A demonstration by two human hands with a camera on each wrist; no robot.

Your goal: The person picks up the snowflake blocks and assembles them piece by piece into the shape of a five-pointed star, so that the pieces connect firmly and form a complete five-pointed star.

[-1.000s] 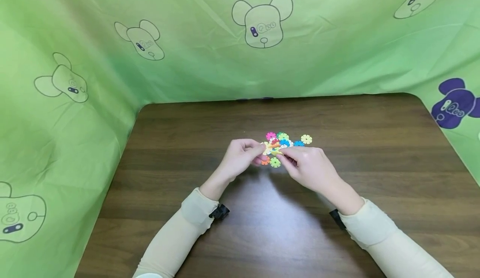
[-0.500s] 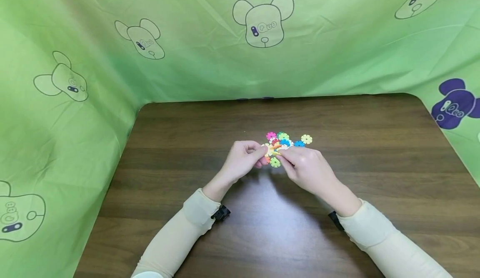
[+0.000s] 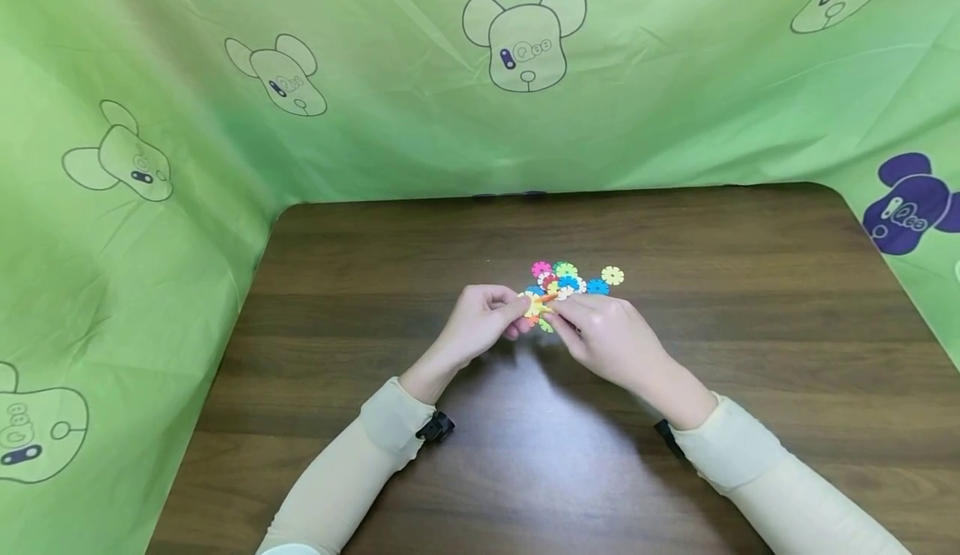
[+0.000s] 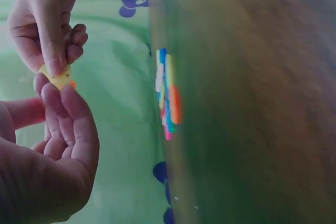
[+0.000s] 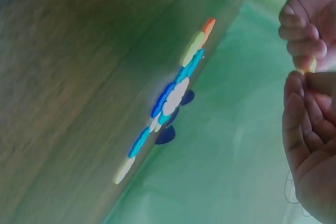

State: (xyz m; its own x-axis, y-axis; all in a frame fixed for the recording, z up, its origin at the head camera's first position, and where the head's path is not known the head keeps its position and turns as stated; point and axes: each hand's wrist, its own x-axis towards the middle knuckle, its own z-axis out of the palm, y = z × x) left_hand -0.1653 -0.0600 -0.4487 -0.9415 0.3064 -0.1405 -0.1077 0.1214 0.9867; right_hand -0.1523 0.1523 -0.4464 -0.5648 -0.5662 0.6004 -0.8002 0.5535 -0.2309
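Observation:
Over the middle of the table, my left hand [image 3: 480,322] pinches a pale yellow notched snowflake disc [image 3: 533,307] between thumb and fingers. An orange disc [image 3: 550,297], seen nearly edge-on, sticks out from it. From the other side, my right hand [image 3: 611,334] pinches a yellow disc, mostly hidden by its fingertips, right against the left hand's piece. In the left wrist view the yellow disc [image 4: 60,81] shows between both hands' fingertips, with a bit of orange behind. Only a sliver of yellow disc [image 5: 311,66] shows in the right wrist view.
Loose snowflake discs in pink, green, blue, white and orange lie in a cluster just beyond the hands, with a blue disc [image 3: 597,287] and a pale yellow-green disc [image 3: 612,275] at its right. A green printed cloth [image 3: 390,122] hangs behind the brown wooden table [image 3: 375,247].
My right hand has shifted a little left, bringing its yellow disc closer against the piece in my left hand. The left hand has dropped slightly. The loose discs have stayed put.

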